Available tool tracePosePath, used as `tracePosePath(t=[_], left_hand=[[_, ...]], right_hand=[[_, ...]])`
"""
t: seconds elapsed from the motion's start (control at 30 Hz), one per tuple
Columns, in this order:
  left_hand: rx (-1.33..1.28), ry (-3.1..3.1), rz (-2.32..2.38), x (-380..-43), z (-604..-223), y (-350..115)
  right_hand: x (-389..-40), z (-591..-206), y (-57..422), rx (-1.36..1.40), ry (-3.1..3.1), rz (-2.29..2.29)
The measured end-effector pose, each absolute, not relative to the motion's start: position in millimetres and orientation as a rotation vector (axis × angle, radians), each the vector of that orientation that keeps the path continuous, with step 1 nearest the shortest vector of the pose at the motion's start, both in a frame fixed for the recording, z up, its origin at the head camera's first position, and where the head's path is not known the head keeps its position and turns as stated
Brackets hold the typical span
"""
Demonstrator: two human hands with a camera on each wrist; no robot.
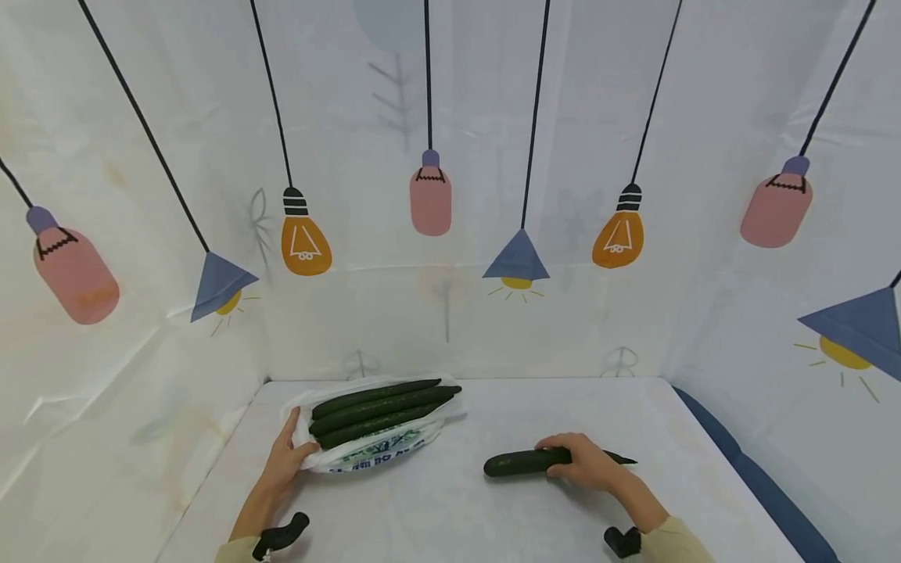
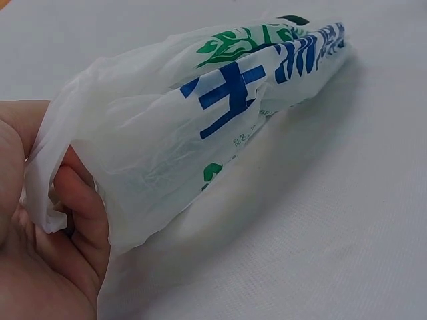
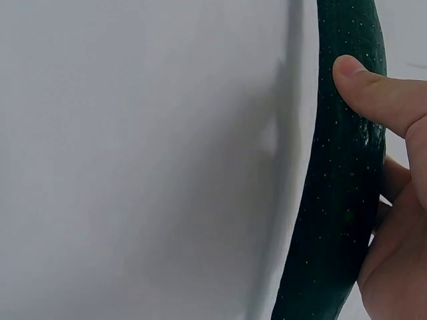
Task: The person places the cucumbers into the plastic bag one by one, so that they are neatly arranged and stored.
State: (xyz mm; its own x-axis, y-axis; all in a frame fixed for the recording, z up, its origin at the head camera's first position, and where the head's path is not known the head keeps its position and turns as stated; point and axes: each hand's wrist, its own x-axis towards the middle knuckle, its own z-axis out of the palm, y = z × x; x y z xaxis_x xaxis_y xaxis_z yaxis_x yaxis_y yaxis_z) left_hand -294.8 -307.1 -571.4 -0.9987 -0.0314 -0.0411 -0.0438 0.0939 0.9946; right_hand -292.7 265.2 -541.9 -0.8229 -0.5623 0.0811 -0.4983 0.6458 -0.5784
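My left hand [image 1: 284,460] grips the near end of a white plastic bag [image 1: 415,442] with blue and green print. In the left wrist view the bag's edge [image 2: 50,160] is bunched between thumb and curled fingers. Three dark green cucumbers [image 1: 383,409] lie side by side on the opened bag. On the right, my right hand [image 1: 584,463] holds a single cucumber [image 1: 517,464] around its middle, low over the table or resting on it. The right wrist view shows the thumb [image 3: 363,80] lying across that cucumber [image 3: 340,173], the other fingers mostly hidden behind it.
A white-covered table [image 1: 450,516] lies beneath everything. White curtains [image 1: 450,313] printed with hanging lamps close off the back and both sides. Something dark blue [image 1: 767,485] runs along the table's right edge. Each wrist wears a black strap [image 1: 281,536].
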Motion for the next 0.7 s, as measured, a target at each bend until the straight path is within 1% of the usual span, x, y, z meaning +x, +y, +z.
tracePosePath(t=[0.33,0.7], left_hand=[[-0.100,2.296,2.119,-294,-571,-306],[-0.058,2.309,2.155,-295,-575,-305]], right_hand=[[-302,-534,248,-0.982,2.776,-0.907],[-308,-525,227,-1.009,2.779,-0.908]])
